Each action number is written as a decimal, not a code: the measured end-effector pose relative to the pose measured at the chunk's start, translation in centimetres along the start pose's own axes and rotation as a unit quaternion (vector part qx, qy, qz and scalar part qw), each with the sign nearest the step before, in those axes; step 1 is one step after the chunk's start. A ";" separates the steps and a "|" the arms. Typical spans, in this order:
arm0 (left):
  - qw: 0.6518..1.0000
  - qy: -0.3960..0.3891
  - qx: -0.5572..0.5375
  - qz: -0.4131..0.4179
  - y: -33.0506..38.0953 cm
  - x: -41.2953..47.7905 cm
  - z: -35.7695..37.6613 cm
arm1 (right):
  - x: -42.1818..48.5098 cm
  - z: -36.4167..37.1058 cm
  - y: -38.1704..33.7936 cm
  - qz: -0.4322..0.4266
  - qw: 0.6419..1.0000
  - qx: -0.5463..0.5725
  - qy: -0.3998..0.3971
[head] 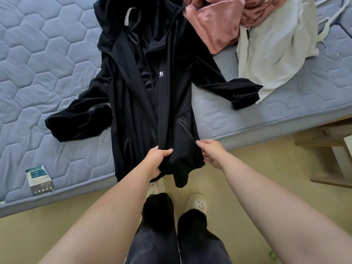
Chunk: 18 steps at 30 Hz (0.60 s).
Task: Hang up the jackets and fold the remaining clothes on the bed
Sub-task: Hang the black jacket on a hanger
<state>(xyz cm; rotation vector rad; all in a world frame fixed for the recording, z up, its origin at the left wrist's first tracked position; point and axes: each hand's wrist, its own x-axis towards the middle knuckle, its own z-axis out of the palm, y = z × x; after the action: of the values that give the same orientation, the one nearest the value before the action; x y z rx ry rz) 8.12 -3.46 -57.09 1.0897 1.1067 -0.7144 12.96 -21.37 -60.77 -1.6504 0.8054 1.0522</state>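
Note:
A black zip jacket (133, 88) with a hood lies open on the blue quilted mattress (38, 54), sleeves spread to both sides and its hem hanging over the bed's front edge. My left hand (156, 161) grips the hem near the zip, thumb on top of the fabric. Just to the right, my right hand (211, 151) pinches the jacket's right hem edge beside the pocket. A pink garment (215, 25) and a white garment (276, 52) lie crumpled at the back right of the bed.
White plastic hangers (331, 18) lie at the far right of the bed, beside the white garment. A small printed box (40, 180) sits near the mattress's front left edge. A wooden piece of furniture (331, 149) stands on the floor to the right.

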 end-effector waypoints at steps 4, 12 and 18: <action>0.999 -0.027 -0.026 0.011 -0.4 -0.1 -0.5 | -0.3 -0.5 -1.2 -0.090 0.989 -0.046 0.103; 0.994 -0.026 -0.100 0.038 -0.6 -0.9 1.6 | -0.6 -7.1 -1.5 -0.128 0.963 -0.056 0.230; 0.998 0.014 -0.057 0.019 -2.1 1.0 2.0 | -0.5 -8.7 0.3 -0.030 0.979 -0.033 0.197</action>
<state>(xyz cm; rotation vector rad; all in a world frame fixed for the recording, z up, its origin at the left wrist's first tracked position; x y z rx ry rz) 7.23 -6.01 -58.61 1.0236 1.1335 -0.6010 14.81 -29.76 -59.18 -1.9605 0.9765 0.7220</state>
